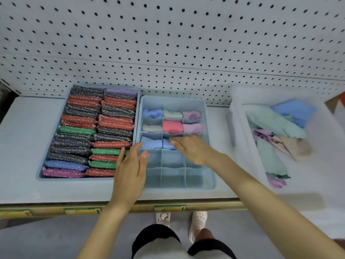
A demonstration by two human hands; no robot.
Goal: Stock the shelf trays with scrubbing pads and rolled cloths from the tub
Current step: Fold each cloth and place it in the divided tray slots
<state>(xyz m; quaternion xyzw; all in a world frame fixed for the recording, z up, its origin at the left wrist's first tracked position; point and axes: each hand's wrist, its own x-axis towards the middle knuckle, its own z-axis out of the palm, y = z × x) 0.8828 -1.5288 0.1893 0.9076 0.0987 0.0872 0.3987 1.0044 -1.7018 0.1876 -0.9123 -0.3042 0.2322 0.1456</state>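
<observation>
1. We find the left hand (130,165) with fingers straight and close together, holding nothing. It lies over the adjoining walls of the two trays; we cannot tell whether it touches them.
2. The right hand (192,149) is palm down with fingers extended, gripping nothing. Its fingertips reach a blue rolled cloth (167,144) in a middle compartment of the light blue divided plastic tray (210,161).
3. Further rolled cloths (172,126) in pink, green, purple, grey and blue sit in the compartments behind and beside it.
4. Glittery scrubbing pads (80,131) in red, grey, green, blue and purple stand packed on edge in two columns in the light blue open tray (40,174) just to the left.
5. The translucent white plastic tub (240,146) stands to the right on the shelf (22,146), holding loose cloths (270,118).
</observation>
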